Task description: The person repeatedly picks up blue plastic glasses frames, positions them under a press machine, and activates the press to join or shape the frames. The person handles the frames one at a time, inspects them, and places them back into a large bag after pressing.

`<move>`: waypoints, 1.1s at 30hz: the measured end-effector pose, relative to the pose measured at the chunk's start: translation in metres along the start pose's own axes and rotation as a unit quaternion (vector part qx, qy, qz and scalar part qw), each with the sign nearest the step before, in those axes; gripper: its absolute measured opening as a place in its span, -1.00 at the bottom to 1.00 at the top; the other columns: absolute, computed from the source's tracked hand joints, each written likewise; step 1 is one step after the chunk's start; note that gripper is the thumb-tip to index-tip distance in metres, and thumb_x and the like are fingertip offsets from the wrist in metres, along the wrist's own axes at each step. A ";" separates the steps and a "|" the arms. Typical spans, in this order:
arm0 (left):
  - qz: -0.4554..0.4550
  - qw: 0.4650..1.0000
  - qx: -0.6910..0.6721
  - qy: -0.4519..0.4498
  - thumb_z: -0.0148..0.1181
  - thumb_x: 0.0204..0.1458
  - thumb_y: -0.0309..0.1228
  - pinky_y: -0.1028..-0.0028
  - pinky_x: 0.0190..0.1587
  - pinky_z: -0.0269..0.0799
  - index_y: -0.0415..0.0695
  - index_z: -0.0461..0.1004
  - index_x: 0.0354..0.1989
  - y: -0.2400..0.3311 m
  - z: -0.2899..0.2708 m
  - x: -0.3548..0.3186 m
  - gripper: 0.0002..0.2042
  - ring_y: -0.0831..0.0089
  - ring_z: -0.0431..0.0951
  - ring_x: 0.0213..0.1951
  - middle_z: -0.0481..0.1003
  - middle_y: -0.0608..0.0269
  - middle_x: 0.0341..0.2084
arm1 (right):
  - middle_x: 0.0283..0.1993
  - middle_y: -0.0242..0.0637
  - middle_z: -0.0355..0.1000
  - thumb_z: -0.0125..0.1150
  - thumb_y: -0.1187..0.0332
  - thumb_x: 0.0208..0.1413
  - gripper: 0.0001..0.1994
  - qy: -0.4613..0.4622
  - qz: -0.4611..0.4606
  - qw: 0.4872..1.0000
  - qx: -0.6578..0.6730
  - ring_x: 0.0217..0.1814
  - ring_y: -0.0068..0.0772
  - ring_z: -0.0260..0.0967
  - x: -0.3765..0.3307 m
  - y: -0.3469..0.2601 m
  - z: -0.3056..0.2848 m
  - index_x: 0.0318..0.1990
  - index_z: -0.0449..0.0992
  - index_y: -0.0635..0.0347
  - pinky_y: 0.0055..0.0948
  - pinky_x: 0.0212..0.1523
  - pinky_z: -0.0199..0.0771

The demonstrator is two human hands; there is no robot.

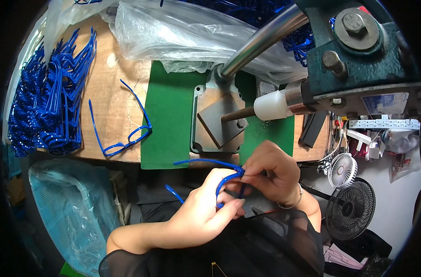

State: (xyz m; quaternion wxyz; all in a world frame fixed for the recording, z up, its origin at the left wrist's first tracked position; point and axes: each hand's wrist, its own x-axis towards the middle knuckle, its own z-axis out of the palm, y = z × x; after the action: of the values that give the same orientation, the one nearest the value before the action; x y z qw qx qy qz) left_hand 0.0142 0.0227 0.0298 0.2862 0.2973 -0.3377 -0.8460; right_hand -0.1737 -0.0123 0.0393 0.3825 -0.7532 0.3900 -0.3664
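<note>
A blue plastic glasses frame [226, 177] is held between both hands just in front of the bench edge. My left hand [206, 210] grips its front from below, with one temple arm sticking out to the left. My right hand [273, 173] pinches the frame at the hinge near the top. Another blue glasses frame [127, 138] lies open on the wooden bench [109, 92], partly on the green mat [169, 120].
A pile of blue frames [49, 101] fills the bench's left end. A green press [358, 60] with a steel lever [261, 39] and metal base plate [219, 122] stands behind my hands. Clear plastic bags [183, 32] lie at the back. A lined basket [67, 207] sits lower left, two fans [349, 203] right.
</note>
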 end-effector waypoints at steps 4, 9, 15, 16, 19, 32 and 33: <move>0.015 1.000 0.021 0.007 -0.04 0.08 -0.60 0.46 -0.22 0.44 -0.20 0.05 0.10 -0.003 0.000 0.001 -0.59 0.42 0.54 -0.29 0.40 0.06 -0.18 | -0.42 -0.33 0.40 0.33 0.54 -0.19 -0.85 -0.002 -0.042 0.996 -0.084 -0.43 -0.36 0.32 0.000 -0.002 0.001 -0.41 0.49 0.20 -0.48 -0.44 0.31; 0.002 0.999 0.053 0.000 -0.04 0.08 -0.62 0.49 -0.20 0.42 -0.20 0.02 0.12 -0.004 0.001 0.000 -0.57 0.44 0.50 -0.26 0.33 0.00 -0.12 | -0.42 -0.31 0.39 0.30 0.56 -0.18 -0.84 -0.003 0.003 0.997 -0.076 -0.40 -0.34 0.31 -0.002 -0.010 0.002 -0.41 0.46 0.20 -0.48 -0.42 0.32; 0.009 1.000 -0.002 -0.010 -0.04 0.08 -0.63 0.47 -0.20 0.43 -0.20 0.02 0.11 -0.005 0.002 0.000 -0.58 0.44 0.50 -0.27 0.33 0.00 -0.12 | -0.41 -0.29 0.39 0.29 0.58 -0.15 -0.84 0.016 0.005 0.999 -0.038 -0.40 -0.36 0.32 -0.008 -0.006 0.004 -0.39 0.46 0.20 -0.49 -0.41 0.32; 0.013 1.000 -0.005 -0.013 -0.04 0.08 -0.63 0.47 -0.20 0.43 -0.20 0.02 0.11 -0.006 0.002 0.000 -0.58 0.44 0.50 -0.27 0.34 0.00 -0.12 | -0.41 -0.29 0.40 0.30 0.58 -0.15 -0.84 0.022 0.009 1.000 -0.020 -0.40 -0.37 0.32 -0.008 -0.006 0.005 -0.39 0.46 0.20 -0.50 -0.41 0.33; 0.018 1.000 -0.010 -0.014 -0.05 0.08 -0.63 0.48 -0.21 0.44 -0.21 0.02 0.11 -0.006 0.001 -0.001 -0.57 0.44 0.50 -0.27 0.34 0.00 -0.12 | -0.40 -0.30 0.40 0.32 0.56 -0.17 -0.83 0.011 -0.007 1.000 -0.016 -0.42 -0.38 0.34 -0.005 -0.005 0.002 -0.38 0.47 0.20 -0.51 -0.41 0.33; 0.044 0.989 0.139 0.015 -0.03 0.08 -0.62 0.47 -0.21 0.46 -0.26 0.01 0.10 -0.005 0.005 0.000 -0.58 0.43 0.52 -0.28 0.36 -0.04 -0.13 | -0.39 -0.26 0.41 0.29 0.55 -0.11 -0.88 0.023 0.072 0.996 0.038 -0.43 -0.43 0.35 -0.007 -0.009 0.003 -0.40 0.46 0.26 -0.53 -0.40 0.35; 0.052 0.991 0.121 0.014 -0.03 0.08 -0.62 0.47 -0.21 0.46 -0.26 0.01 0.10 -0.004 0.006 0.000 -0.58 0.43 0.52 -0.27 0.36 -0.04 -0.13 | -0.38 -0.26 0.41 0.29 0.55 -0.11 -0.88 0.018 0.061 0.998 0.025 -0.42 -0.43 0.35 -0.008 -0.010 0.002 -0.39 0.46 0.25 -0.53 -0.40 0.35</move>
State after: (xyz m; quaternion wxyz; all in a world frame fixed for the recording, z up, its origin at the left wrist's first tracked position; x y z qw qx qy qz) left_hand 0.0094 0.0277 0.0302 0.2960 0.3236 -0.4487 -0.7787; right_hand -0.1721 -0.0010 0.0445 0.4157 -0.7116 0.4325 -0.3657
